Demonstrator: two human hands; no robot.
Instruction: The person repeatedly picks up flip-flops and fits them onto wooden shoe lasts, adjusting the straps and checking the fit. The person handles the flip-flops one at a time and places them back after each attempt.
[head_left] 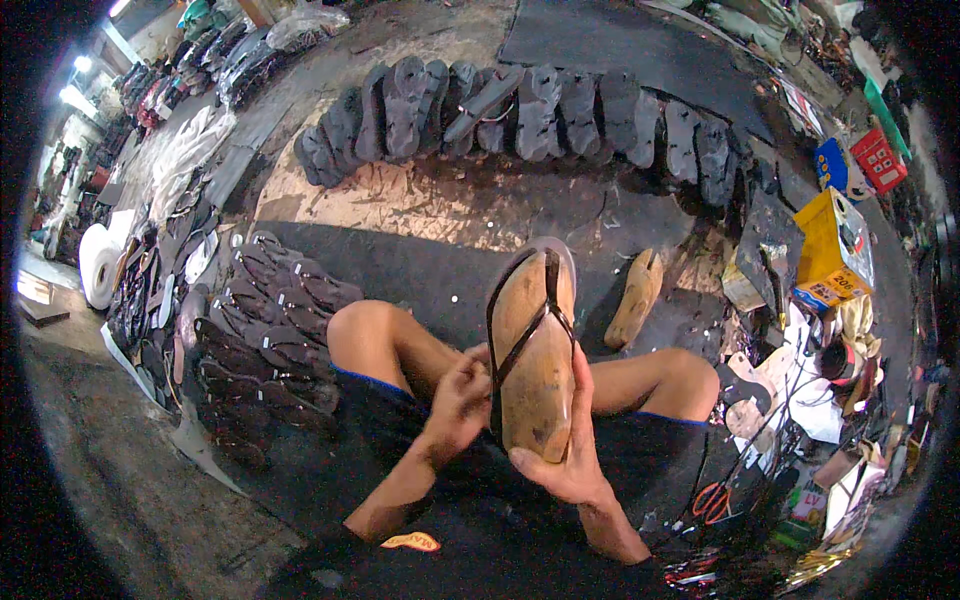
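A wooden shoe last [527, 400] stands nearly upright in front of me, toe end up. Dark thong straps [520, 345] run over it in a Y, and a sandal sole [497, 290] shows along its edge behind. My right hand [572, 450] grips the last and sandal near the heel, thumb across the lower front. Against the left edge of the sandal, my left hand [462, 400] has its fingers curled closed; what they pinch is hidden. A second wooden last [635, 300] lies on the dark mat to the right, beyond my knee.
Several dark soles [540, 115] stand in a curved row at the far side. Rows of thong sandals [270, 320] lie left of my knee. To the right are a yellow box [833, 245], a red box [878, 160], scraps and orange-handled scissors [712, 503]. A white roll [101, 266] stands far left.
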